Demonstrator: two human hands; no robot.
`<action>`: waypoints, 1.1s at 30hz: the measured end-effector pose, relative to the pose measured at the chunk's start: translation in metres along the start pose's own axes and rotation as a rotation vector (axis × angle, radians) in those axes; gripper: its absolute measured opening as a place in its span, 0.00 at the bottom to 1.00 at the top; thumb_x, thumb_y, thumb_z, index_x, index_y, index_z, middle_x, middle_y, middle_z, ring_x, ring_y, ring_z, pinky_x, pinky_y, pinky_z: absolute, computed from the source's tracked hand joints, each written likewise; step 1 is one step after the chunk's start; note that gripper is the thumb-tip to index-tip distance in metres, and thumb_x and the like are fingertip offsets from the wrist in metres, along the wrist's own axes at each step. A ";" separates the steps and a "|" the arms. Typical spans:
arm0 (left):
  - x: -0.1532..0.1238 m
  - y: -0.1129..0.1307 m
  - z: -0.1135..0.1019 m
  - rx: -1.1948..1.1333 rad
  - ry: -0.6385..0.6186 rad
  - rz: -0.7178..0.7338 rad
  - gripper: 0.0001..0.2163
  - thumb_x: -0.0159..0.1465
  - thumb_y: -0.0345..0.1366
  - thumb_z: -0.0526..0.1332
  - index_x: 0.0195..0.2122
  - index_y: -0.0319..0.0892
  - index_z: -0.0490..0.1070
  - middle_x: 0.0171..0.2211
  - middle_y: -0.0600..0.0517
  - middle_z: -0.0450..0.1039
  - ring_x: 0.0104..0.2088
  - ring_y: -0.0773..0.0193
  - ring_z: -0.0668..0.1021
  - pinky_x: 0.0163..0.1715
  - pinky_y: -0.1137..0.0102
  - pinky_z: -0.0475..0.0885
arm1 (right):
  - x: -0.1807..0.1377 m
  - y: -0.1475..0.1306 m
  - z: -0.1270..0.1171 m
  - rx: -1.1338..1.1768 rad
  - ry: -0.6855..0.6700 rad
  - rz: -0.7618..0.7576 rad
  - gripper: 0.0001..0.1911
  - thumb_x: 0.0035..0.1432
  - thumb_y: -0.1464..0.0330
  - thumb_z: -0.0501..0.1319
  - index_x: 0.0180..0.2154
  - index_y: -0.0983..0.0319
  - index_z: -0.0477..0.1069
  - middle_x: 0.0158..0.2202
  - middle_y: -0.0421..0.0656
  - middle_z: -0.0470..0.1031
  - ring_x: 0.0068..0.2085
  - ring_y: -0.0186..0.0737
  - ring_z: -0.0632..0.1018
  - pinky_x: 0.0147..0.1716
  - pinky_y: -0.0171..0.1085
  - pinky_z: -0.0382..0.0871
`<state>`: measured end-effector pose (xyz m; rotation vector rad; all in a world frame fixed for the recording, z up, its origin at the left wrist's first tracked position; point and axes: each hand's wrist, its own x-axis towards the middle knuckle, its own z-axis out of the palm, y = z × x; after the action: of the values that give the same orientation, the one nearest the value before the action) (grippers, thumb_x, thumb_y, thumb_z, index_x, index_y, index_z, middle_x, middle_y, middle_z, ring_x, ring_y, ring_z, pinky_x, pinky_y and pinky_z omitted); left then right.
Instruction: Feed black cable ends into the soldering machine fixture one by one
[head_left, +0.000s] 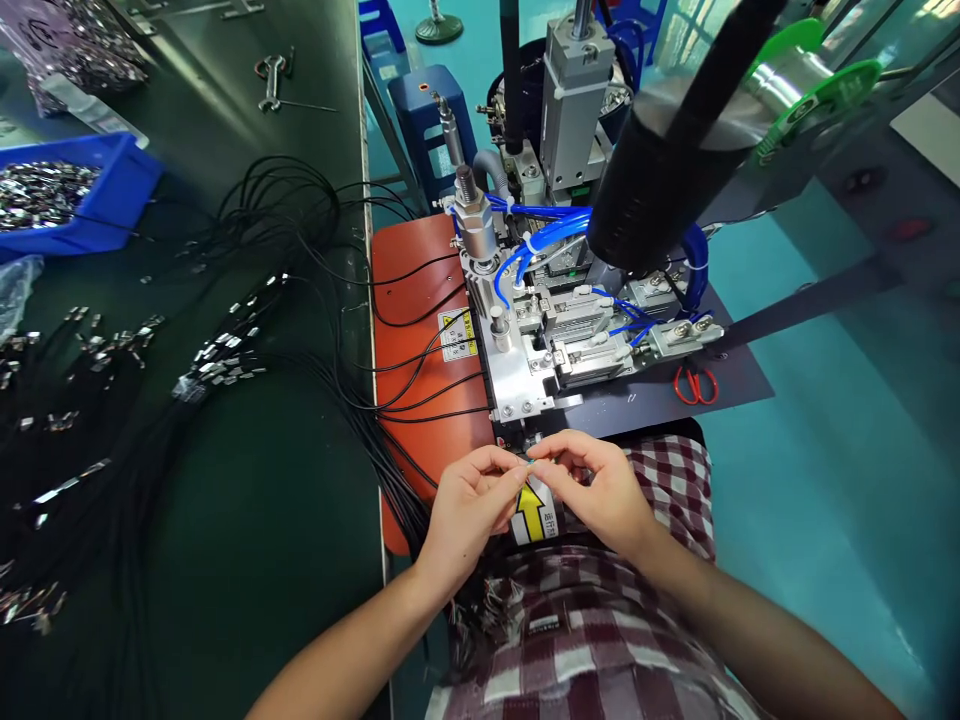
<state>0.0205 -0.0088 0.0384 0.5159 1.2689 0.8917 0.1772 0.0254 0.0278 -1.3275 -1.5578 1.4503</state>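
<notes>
My left hand (472, 500) and my right hand (592, 490) meet in front of the machine, thumbs and forefingers pinched together. Between the fingertips shows a tiny bluish piece (531, 464) that looks like a thin wire end; most of it is hidden by the fingers. Just beyond the hands stands the machine's metal fixture plate (517, 375). A label with a yellow arrow (531, 512) shows between the wrists. Black cables (401, 490) run beside my left hand, and a bunch of frayed cable ends (499, 605) hangs near my lap.
On the dark green table at left lie cables with metal connectors (225, 355), a blue bin (82, 240) of metal parts and a wrench (273, 85). An orange-red board (420, 260) borders the machine. Red-handled scissors (696, 386) lie right; a solder spool (802, 85) hangs above.
</notes>
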 end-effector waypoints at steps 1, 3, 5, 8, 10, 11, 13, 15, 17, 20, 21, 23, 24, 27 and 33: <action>0.000 -0.001 0.000 -0.004 -0.008 -0.002 0.14 0.56 0.45 0.67 0.29 0.39 0.67 0.12 0.63 0.54 0.14 0.77 0.54 0.15 0.79 0.51 | 0.000 -0.001 0.001 -0.026 0.006 -0.028 0.06 0.57 0.65 0.63 0.33 0.60 0.76 0.28 0.41 0.75 0.26 0.35 0.71 0.25 0.35 0.62; 0.000 -0.002 0.000 -0.007 -0.020 -0.003 0.14 0.56 0.44 0.67 0.28 0.39 0.67 0.11 0.63 0.53 0.14 0.78 0.53 0.15 0.79 0.51 | -0.001 -0.002 0.003 -0.082 0.009 -0.083 0.06 0.59 0.66 0.62 0.30 0.60 0.74 0.28 0.41 0.74 0.28 0.36 0.72 0.27 0.35 0.63; -0.001 -0.003 0.000 0.011 -0.024 -0.005 0.14 0.56 0.44 0.66 0.28 0.39 0.68 0.11 0.63 0.52 0.14 0.78 0.53 0.15 0.79 0.50 | -0.002 -0.003 0.004 -0.111 0.003 -0.102 0.08 0.60 0.67 0.60 0.29 0.60 0.72 0.28 0.41 0.74 0.29 0.37 0.72 0.28 0.35 0.64; -0.002 -0.002 -0.002 0.138 -0.018 0.062 0.12 0.58 0.44 0.65 0.32 0.39 0.70 0.16 0.60 0.60 0.16 0.75 0.60 0.16 0.78 0.55 | -0.002 0.001 0.001 -0.057 -0.014 -0.048 0.09 0.61 0.66 0.59 0.29 0.60 0.70 0.27 0.41 0.72 0.28 0.36 0.71 0.27 0.35 0.64; -0.001 -0.001 -0.005 0.337 0.015 0.232 0.10 0.60 0.41 0.63 0.36 0.40 0.71 0.24 0.55 0.68 0.22 0.70 0.69 0.20 0.77 0.63 | 0.001 0.005 -0.003 0.016 0.004 0.010 0.09 0.61 0.65 0.59 0.29 0.61 0.69 0.24 0.39 0.69 0.25 0.35 0.69 0.25 0.34 0.62; 0.001 -0.001 -0.008 0.462 0.029 0.351 0.08 0.61 0.39 0.62 0.38 0.41 0.72 0.29 0.52 0.70 0.27 0.68 0.72 0.24 0.75 0.67 | 0.003 0.007 -0.005 0.052 0.024 0.040 0.10 0.60 0.64 0.59 0.28 0.61 0.68 0.22 0.38 0.67 0.24 0.34 0.68 0.23 0.34 0.61; 0.007 0.000 -0.014 0.699 0.031 0.583 0.06 0.64 0.34 0.59 0.40 0.41 0.73 0.33 0.50 0.70 0.34 0.65 0.74 0.32 0.73 0.70 | 0.008 0.013 -0.010 0.114 0.055 0.100 0.11 0.59 0.63 0.60 0.28 0.61 0.67 0.20 0.36 0.63 0.21 0.32 0.65 0.21 0.33 0.58; 0.012 0.000 -0.021 0.860 0.002 0.733 0.07 0.65 0.31 0.57 0.40 0.41 0.74 0.33 0.50 0.69 0.35 0.65 0.74 0.36 0.71 0.70 | 0.013 0.018 -0.013 0.164 0.047 0.150 0.12 0.58 0.61 0.61 0.27 0.61 0.67 0.19 0.35 0.62 0.20 0.31 0.63 0.20 0.33 0.57; 0.016 0.000 -0.027 0.954 -0.031 0.796 0.09 0.67 0.30 0.54 0.43 0.41 0.73 0.33 0.50 0.69 0.35 0.66 0.74 0.36 0.72 0.70 | 0.018 0.023 -0.013 0.197 0.019 0.176 0.12 0.57 0.60 0.62 0.27 0.62 0.67 0.19 0.35 0.63 0.20 0.31 0.63 0.20 0.33 0.57; 0.019 0.000 -0.034 1.105 -0.108 0.822 0.15 0.68 0.28 0.50 0.51 0.42 0.71 0.35 0.50 0.70 0.35 0.67 0.74 0.34 0.74 0.71 | 0.022 0.029 -0.010 0.235 0.000 0.189 0.14 0.56 0.59 0.62 0.27 0.62 0.67 0.20 0.35 0.64 0.21 0.31 0.64 0.20 0.33 0.57; 0.020 -0.001 -0.036 1.166 -0.125 0.835 0.16 0.68 0.28 0.49 0.53 0.43 0.70 0.35 0.50 0.71 0.34 0.67 0.75 0.34 0.74 0.71 | 0.023 0.031 -0.008 0.241 -0.006 0.193 0.14 0.56 0.59 0.62 0.27 0.62 0.67 0.20 0.35 0.64 0.21 0.31 0.64 0.20 0.33 0.58; 0.021 -0.003 -0.039 1.289 -0.137 0.873 0.18 0.68 0.27 0.47 0.55 0.42 0.68 0.35 0.49 0.71 0.34 0.66 0.75 0.33 0.73 0.72 | 0.024 0.033 -0.006 0.245 -0.022 0.202 0.14 0.56 0.58 0.62 0.27 0.62 0.67 0.21 0.35 0.64 0.21 0.31 0.64 0.21 0.33 0.58; 0.021 -0.004 -0.040 1.346 -0.130 0.897 0.18 0.68 0.27 0.47 0.56 0.41 0.68 0.34 0.49 0.71 0.34 0.65 0.75 0.33 0.72 0.72 | 0.025 0.034 -0.006 0.245 -0.031 0.207 0.14 0.56 0.58 0.62 0.27 0.62 0.67 0.21 0.36 0.64 0.21 0.31 0.65 0.21 0.33 0.59; 0.023 -0.006 -0.042 1.495 -0.093 0.971 0.19 0.68 0.27 0.46 0.56 0.39 0.68 0.32 0.49 0.71 0.31 0.64 0.74 0.30 0.71 0.71 | 0.026 0.035 -0.005 0.247 -0.046 0.219 0.13 0.56 0.59 0.62 0.28 0.62 0.67 0.21 0.36 0.65 0.21 0.31 0.65 0.22 0.33 0.60; 0.023 -0.007 -0.042 1.598 -0.059 1.026 0.18 0.68 0.26 0.47 0.55 0.38 0.69 0.30 0.49 0.70 0.29 0.64 0.72 0.28 0.71 0.67 | 0.028 0.037 -0.004 0.237 -0.041 0.209 0.12 0.56 0.60 0.61 0.28 0.62 0.67 0.21 0.35 0.64 0.21 0.30 0.65 0.22 0.33 0.60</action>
<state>-0.0166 0.0000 0.0095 2.5744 1.4456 0.4148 0.1821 0.0486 -0.0119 -1.3553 -1.2547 1.7404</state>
